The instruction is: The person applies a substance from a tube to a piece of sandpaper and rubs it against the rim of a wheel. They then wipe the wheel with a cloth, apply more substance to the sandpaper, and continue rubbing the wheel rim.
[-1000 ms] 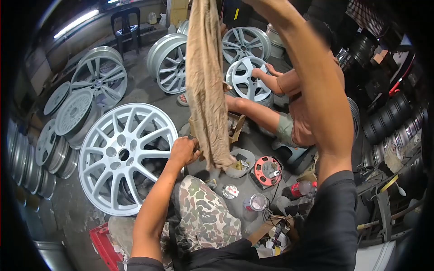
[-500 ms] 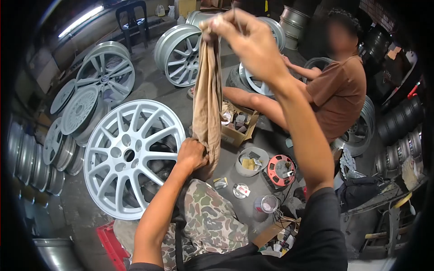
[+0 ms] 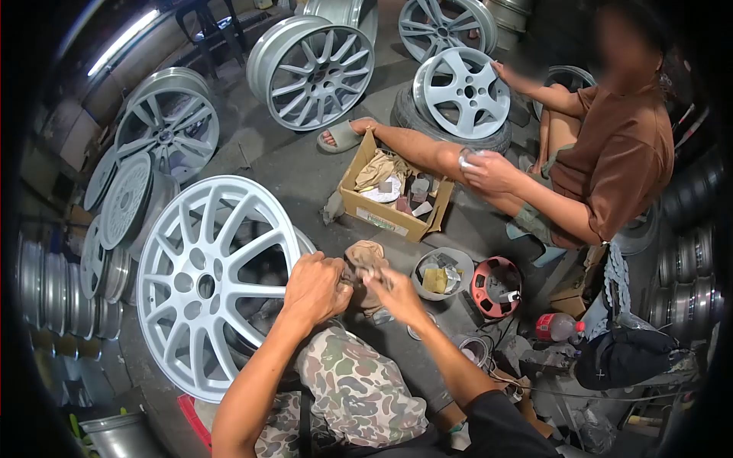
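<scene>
Between my hands, a tan cloth (image 3: 365,253) is bunched up and hangs low beside a white multi-spoke wheel rim (image 3: 206,286). My left hand (image 3: 317,286) is closed on the cloth at the rim's right edge, knuckles up. Close to its right, my right hand (image 3: 391,294) has thumb and fingers pinched together at the cloth; the fingertips are slightly blurred. The rim leans toward me, with another rim partly showing behind its spokes. Camouflage trousers (image 3: 359,385) cover my legs just below the hands.
Across from me sits a person in a brown shirt (image 3: 618,164), one hand on a white five-spoke rim (image 3: 467,91). A cardboard box (image 3: 397,217), a grey bucket (image 3: 443,273), a red reel (image 3: 496,288) and a bottle (image 3: 560,327) stand on the floor. Several rims stand left.
My right hand has come down from high up to beside my left hand. The cloth, stretched long before, is now bunched low. The view has shifted, showing more of the seated person.
</scene>
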A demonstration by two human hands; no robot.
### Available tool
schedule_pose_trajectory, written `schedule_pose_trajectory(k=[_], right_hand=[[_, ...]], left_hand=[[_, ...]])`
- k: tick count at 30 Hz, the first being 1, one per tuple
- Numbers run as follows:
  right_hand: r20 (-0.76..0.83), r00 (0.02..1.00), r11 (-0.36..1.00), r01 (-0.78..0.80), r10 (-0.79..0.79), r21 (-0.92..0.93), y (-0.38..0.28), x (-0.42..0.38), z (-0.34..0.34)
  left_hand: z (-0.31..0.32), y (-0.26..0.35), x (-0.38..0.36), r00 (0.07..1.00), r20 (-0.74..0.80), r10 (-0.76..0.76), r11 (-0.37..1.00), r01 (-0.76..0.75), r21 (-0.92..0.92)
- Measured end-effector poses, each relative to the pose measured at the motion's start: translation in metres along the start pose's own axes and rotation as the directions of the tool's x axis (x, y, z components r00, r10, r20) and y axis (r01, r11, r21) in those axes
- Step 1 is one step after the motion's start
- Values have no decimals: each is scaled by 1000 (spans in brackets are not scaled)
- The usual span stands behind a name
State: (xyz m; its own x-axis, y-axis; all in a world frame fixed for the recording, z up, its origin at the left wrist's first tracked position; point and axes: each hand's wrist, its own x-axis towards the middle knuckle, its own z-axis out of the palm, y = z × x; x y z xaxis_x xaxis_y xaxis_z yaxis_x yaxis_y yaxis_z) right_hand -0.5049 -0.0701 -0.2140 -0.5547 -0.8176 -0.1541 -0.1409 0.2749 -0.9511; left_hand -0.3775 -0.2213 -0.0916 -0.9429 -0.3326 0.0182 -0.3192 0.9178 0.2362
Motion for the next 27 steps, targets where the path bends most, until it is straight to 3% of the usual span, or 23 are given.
schedule_pose_trajectory(k=[1,3,4,6,9,12,18,21,24,27], right_hand=[[1,1000,1000,-2,2,3,16,-9,2],[8,992,965,-119,124,-236,38,-21,4],[7,992,965,-120,125,-232,33,-24,1],[60,953,889,-254,298,-380,17,-34,-9],[-79,980,859,-196,181,-474,34,-26,-17],[-96,995,847,-34,-20,-530,34,26,-42],[-14,984,640,-127,180,-758,7,175,-91],[-68,978,639,-179,195,-748,1,186,-91],[-75,992,725,-128,106,-677,-10,136,-97],[-55,994,847,-112,98,-520,36,93,-123]], left_hand=[[-1,1,0,1000,4,0,1000,0,1],[-1,1,-1,1000,-23,6,999,-6,-36],[-1,0,-1,1000,-20,8,999,-9,-33],[2,-1,-2,999,-42,2,998,-5,-55],[0,0,-1,1000,-21,-4,999,3,-50],[5,-4,-3,998,-53,15,999,-17,-36],[7,-4,-4,997,-77,14,1000,-16,-19],[9,-6,-2,998,-58,2,999,-4,-39],[11,-5,-3,996,-92,1,999,-6,-51],[13,-6,-2,988,-149,28,998,-36,-54]])
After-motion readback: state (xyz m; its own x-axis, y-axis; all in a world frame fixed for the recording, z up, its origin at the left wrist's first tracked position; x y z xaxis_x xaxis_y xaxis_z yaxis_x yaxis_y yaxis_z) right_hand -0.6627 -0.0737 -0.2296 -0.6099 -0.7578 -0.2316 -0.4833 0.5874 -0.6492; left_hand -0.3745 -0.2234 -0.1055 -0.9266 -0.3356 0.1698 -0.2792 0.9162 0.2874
